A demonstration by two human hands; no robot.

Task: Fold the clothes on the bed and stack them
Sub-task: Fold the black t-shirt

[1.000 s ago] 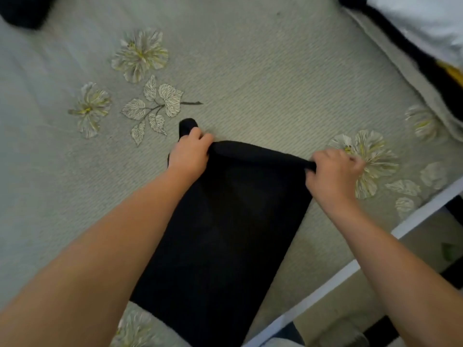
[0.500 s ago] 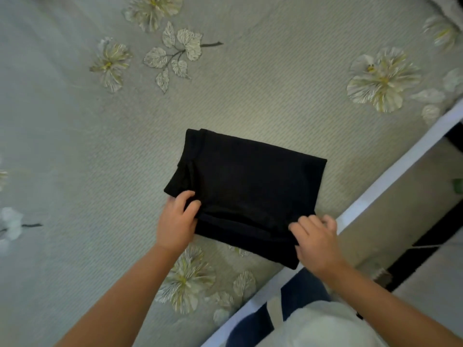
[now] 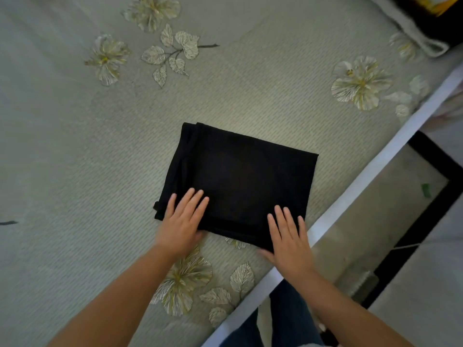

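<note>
Both flat palms press unlabelled black garment [image 3: 240,181].

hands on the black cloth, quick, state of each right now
Left hand: open, flat on the folded black garment, holding nothing.
Right hand: open, flat on its near edge, holding nothing.

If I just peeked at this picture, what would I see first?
First you'd spot the black folded cloth rectangle lying in the middle of the pale green bedspread with printed flowers. Two bare hands lie flat on its near edge, the left hand at one corner and the right hand at the other, fingers spread open. Along the right runs the white bed edge, with the floor beyond it.
</note>
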